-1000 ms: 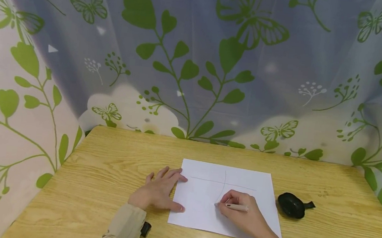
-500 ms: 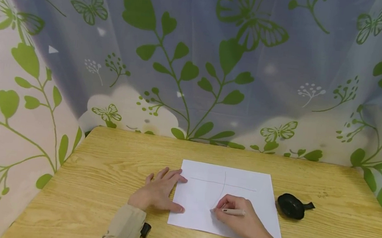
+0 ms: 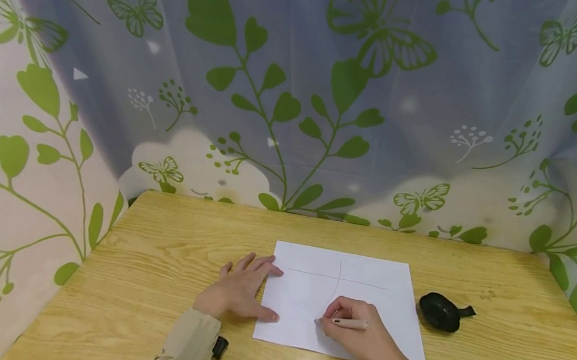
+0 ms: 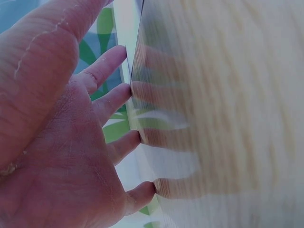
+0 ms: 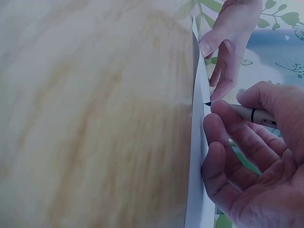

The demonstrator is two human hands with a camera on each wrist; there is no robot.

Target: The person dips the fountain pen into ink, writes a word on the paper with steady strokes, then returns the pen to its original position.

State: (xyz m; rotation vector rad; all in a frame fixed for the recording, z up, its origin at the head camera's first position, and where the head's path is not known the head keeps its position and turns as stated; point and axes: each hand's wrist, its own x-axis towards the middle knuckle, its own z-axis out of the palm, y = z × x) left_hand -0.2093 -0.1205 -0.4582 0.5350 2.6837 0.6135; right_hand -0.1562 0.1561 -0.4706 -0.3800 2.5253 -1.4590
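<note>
A white sheet of paper (image 3: 296, 300) lies on the wooden table, bearing a thin horizontal line crossed by a curved vertical one. My left hand (image 3: 238, 290) rests at the paper's left edge with its fingers spread, thumb and some fingertips on the sheet. In the left wrist view the fingertips (image 4: 135, 137) touch the surface. My right hand (image 3: 362, 334) pinches a light-coloured pen (image 3: 349, 323) between thumb and fingers. Its dark tip, seen in the right wrist view beside the pen barrel (image 5: 244, 112), meets the paper at the lower end of the curved line.
A small black dish with a short handle (image 3: 440, 311) stands right of the paper. Patterned curtains (image 3: 299, 86) hang behind the table (image 3: 180, 239) and along its left side. A black object (image 3: 219, 347) sits by the left sleeve.
My right hand has moved down and slightly left with the pen, and the curved line runs further toward the paper's lower part. The left hand stays in place.
</note>
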